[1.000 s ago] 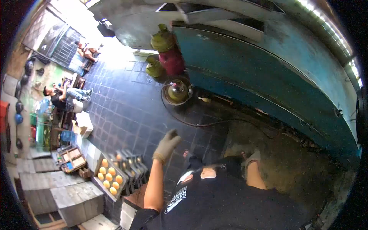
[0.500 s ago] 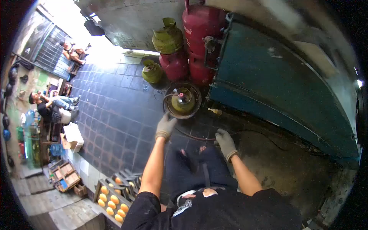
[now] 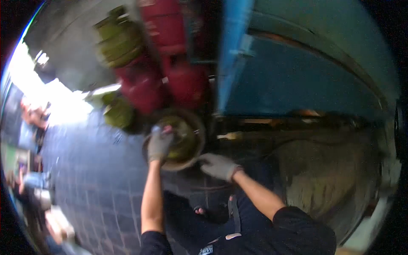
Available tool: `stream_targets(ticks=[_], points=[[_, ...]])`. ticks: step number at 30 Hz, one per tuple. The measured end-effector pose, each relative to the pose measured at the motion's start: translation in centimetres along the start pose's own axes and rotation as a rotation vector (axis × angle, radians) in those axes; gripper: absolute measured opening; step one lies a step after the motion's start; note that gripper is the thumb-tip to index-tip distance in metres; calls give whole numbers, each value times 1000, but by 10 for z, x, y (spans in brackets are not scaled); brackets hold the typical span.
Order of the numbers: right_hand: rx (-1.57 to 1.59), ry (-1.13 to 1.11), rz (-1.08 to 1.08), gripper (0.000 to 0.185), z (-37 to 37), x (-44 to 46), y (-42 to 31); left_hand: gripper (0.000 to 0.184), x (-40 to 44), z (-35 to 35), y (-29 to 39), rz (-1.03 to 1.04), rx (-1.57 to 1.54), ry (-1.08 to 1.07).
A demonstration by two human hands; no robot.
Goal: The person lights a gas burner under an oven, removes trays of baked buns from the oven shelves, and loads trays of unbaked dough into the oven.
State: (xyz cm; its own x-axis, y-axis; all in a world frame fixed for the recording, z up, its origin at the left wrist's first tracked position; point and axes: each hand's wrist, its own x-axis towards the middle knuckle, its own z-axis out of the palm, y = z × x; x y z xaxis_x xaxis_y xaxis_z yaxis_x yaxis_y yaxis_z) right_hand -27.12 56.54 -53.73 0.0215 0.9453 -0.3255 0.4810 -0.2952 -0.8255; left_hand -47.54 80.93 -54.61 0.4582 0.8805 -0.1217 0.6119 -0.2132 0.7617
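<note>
A green gas cylinder [image 3: 180, 142] stands in a round basin [image 3: 187, 163] on the dark tiled floor, with a red fitting [image 3: 167, 129] on top. My gloved left hand [image 3: 160, 144] is over the left part of the cylinder, at the red fitting; blur hides what its fingers hold, if anything. My gloved right hand [image 3: 217, 166] is at the lower right rim of the basin, its fingers apart and pointing left, holding nothing. A dark hose [image 3: 208, 188] runs along the floor below the basin.
Red cylinders [image 3: 142, 83] and a green one [image 3: 119, 40] are stacked behind the basin. A smaller green cylinder [image 3: 119, 114] stands left of them. A blue panel [image 3: 297, 76] fills the upper right. A brush [image 3: 231, 136] lies right of the basin. Blurred people sit at the far left.
The view has come closer to the cylinders and turned. My left hand has moved up from the basin's edge onto the fitting. My right hand has moved left to the basin's rim.
</note>
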Motion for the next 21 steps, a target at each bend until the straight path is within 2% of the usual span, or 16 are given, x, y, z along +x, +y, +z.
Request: stream_targets(ticks=[1, 2, 4, 6, 7, 9, 10, 13, 16, 17, 18, 19, 21], points=[[-32, 1, -46, 63, 15, 7, 17, 76, 5, 13, 0, 78, -16, -58], [-67, 3, -89, 62, 28, 16, 35, 72, 10, 21, 4, 51, -132, -54], [-107, -79, -57, 61, 30, 13, 28, 64, 20, 27, -3, -43, -337, -65], [-201, -119, -66, 56, 33, 9, 26, 55, 39, 40, -32, 181, -1, 32], [-192, -85, -36, 56, 39, 10, 31, 51, 38, 44, -31, 197, 5, 42], [-232, -22, -144, 49, 51, 12, 42, 47, 45, 57, -55, 261, 0, 100], [-229, -7, -129, 49, 55, 15, 47, 48, 50, 61, -58, 222, 33, 102], [-299, -65, -74, 44, 36, 5, 44, 49, 43, 64, -27, 272, 59, 94], [-350, -161, -59, 48, 31, 5, 34, 50, 40, 71, -35, 254, 4, 120], [-299, -122, -142, 41, 26, -7, 30, 50, 43, 74, -42, 255, -20, 144], [-299, -122, -136, 41, 31, -7, 31, 50, 42, 75, -44, 252, -43, 167], [-341, -148, -118, 41, 36, -5, 31, 49, 43, 72, -44, 217, 69, 145], [-372, -159, -122, 40, 30, -10, 21, 50, 45, 69, -45, 207, 57, 122]])
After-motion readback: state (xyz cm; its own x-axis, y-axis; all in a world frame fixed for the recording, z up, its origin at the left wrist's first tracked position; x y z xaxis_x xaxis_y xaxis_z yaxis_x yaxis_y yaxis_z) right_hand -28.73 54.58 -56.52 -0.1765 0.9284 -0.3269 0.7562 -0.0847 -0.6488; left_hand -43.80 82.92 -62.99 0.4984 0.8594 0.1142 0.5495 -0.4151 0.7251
